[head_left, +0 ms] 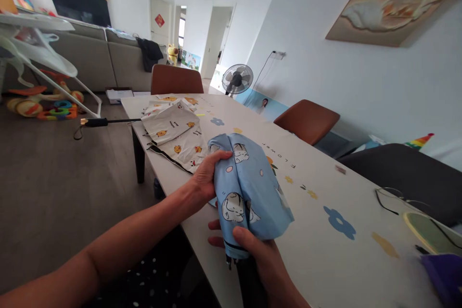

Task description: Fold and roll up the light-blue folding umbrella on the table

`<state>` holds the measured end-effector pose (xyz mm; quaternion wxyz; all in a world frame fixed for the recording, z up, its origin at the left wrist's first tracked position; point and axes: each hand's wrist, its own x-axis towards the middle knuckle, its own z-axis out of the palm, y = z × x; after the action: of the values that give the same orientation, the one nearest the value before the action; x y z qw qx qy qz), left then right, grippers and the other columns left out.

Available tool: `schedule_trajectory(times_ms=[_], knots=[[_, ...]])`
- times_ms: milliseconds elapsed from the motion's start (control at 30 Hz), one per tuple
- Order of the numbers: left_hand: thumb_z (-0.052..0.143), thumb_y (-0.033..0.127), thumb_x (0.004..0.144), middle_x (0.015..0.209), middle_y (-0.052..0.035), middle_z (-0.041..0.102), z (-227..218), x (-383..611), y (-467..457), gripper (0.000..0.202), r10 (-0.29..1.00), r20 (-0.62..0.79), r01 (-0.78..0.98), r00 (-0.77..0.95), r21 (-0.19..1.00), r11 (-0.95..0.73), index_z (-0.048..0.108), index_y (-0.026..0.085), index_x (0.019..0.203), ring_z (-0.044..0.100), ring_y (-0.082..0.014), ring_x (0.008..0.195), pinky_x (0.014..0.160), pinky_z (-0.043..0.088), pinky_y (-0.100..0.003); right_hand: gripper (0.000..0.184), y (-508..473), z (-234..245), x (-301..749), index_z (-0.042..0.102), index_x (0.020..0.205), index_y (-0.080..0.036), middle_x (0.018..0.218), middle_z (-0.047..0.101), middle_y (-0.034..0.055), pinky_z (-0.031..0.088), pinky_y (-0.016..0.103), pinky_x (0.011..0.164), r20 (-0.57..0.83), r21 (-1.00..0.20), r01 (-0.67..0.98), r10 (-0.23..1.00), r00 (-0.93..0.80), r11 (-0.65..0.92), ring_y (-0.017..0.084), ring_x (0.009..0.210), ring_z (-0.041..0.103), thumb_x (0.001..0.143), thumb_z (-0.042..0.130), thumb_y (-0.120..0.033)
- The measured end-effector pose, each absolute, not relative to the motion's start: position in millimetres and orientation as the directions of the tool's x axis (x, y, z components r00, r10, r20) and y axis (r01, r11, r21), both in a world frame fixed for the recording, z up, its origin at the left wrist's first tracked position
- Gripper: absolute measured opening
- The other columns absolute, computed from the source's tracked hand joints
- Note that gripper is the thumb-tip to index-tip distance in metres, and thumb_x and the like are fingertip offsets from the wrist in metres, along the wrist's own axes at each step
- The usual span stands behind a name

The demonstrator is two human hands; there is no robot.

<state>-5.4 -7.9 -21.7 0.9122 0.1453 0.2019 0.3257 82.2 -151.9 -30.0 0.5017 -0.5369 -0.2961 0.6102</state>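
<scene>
A blue folding umbrella (pixel 252 173) with cartoon animal prints is held over the table's near edge, its canopy partly gathered and loose on the right side. My left hand (pixel 209 173) grips the upper canopy, thumb on top of the fabric. Lower down, my right hand (pixel 256 245) is wrapped round the canopy's base near the black handle, with its fingertips showing on the left. Beyond my left hand a cream umbrella (pixel 176 134) with yellow bear prints lies loosely folded on the table. Its black handle (pixel 96 122) sticks out past the left edge.
The white table (pixel 238 110) bears flower prints and lettering. Glasses (pixel 400 197), a green-edged oval item (pixel 422 231) and something purple (pixel 443 274) lie at the right. Brown chairs (pixel 306 120) and a fan (pixel 237 79) stand around it; a white high chair (pixel 54 53) is at the left.
</scene>
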Motion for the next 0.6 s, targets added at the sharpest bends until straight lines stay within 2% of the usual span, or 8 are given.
schedule_trajectory(times_ms=[100, 167, 300, 400, 467, 600], knots=[[0.057, 0.022, 0.071, 0.066, -0.0076, 0.068, -20.7, -5.3, -9.8, 0.018, 0.67, -0.289, -0.548, 0.684, 0.402, 0.733, 0.063, 0.01, 0.082, 0.064, -0.0193, 0.055, 0.063, 0.056, -0.033, 0.058, -151.5, -26.4, 83.7, 0.06, 0.111, -0.012, 0.096, 0.069, 0.0153, 0.049, 0.042, 0.073, -0.36, -0.904, -0.265, 0.932, 0.048, -0.336, 0.03, 0.079, 0.067, 0.064, 0.07, -0.045], [0.057, 0.022, 0.071, 0.066, -0.0077, 0.068, -21.4, -4.4, -11.4, 0.018, 0.674, -0.316, -0.545, 0.668, 0.409, 0.732, 0.063, 0.01, 0.083, 0.064, -0.0196, 0.056, 0.063, 0.056, -0.034, 0.05, -150.9, -23.4, 84.5, 0.064, 0.101, -0.01, 0.091, 0.07, 0.0144, 0.049, 0.038, 0.069, -0.392, -0.901, -0.22, 0.919, 0.039, -0.375, 0.027, 0.073, 0.068, 0.064, 0.069, -0.044], [0.058, 0.023, 0.071, 0.065, -0.0075, 0.068, -24.5, -2.0, -14.1, 0.019, 0.69, -0.336, -0.548, 0.641, 0.428, 0.718, 0.063, 0.01, 0.084, 0.064, -0.0195, 0.057, 0.065, 0.056, -0.034, 0.031, -151.0, -19.6, 85.9, 0.063, 0.079, -0.011, 0.059, 0.065, 0.0055, 0.048, 0.03, 0.05, -0.503, -0.855, -0.191, 0.86, 0.081, -0.482, 0.017, 0.048, 0.059, 0.064, 0.07, -0.038], [0.06, 0.024, 0.071, 0.069, -0.0068, 0.068, -23.6, -3.0, -11.5, 0.02, 0.722, -0.311, -0.579, 0.617, 0.442, 0.685, 0.063, 0.011, 0.086, 0.064, -0.0187, 0.059, 0.067, 0.056, -0.033, 0.027, -152.4, -18.4, 86.3, 0.06, 0.076, -0.013, 0.04, 0.052, -0.0012, 0.036, 0.023, 0.036, -0.572, -0.814, -0.191, 0.815, 0.093, -0.549, 0.012, 0.033, 0.047, 0.068, 0.066, -0.038], [0.061, 0.027, 0.072, 0.069, -0.0055, 0.068, -20.5, -5.6, -5.7, 0.02, 0.762, -0.311, -0.613, 0.568, 0.459, 0.643, 0.063, 0.012, 0.085, 0.064, -0.018, 0.059, 0.068, 0.056, -0.033, 0.025, -153.4, -18.0, 85.9, 0.058, 0.076, -0.014, 0.037, 0.048, -0.0031, 0.031, 0.021, 0.033, -0.562, -0.812, -0.224, 0.826, 0.053, -0.538, 0.01, 0.03, 0.043, 0.069, 0.064, -0.037], [0.062, 0.027, 0.071, 0.065, -0.004, 0.066, -15.1, -10.6, 14.6, 0.016, 0.813, -0.328, -0.654, 0.481, 0.482, 0.583, 0.061, 0.013, 0.08, 0.063, -0.0171, 0.057, 0.068, 0.055, -0.032, 0.027, -154.8, -18.1, 84.6, 0.054, 0.076, -0.016, 0.042, 0.05, -0.0042, 0.027, 0.019, 0.032, -0.545, -0.797, -0.304, 0.838, -0.008, -0.521, 0.007, 0.029, 0.039, 0.069, 0.065, -0.039]])
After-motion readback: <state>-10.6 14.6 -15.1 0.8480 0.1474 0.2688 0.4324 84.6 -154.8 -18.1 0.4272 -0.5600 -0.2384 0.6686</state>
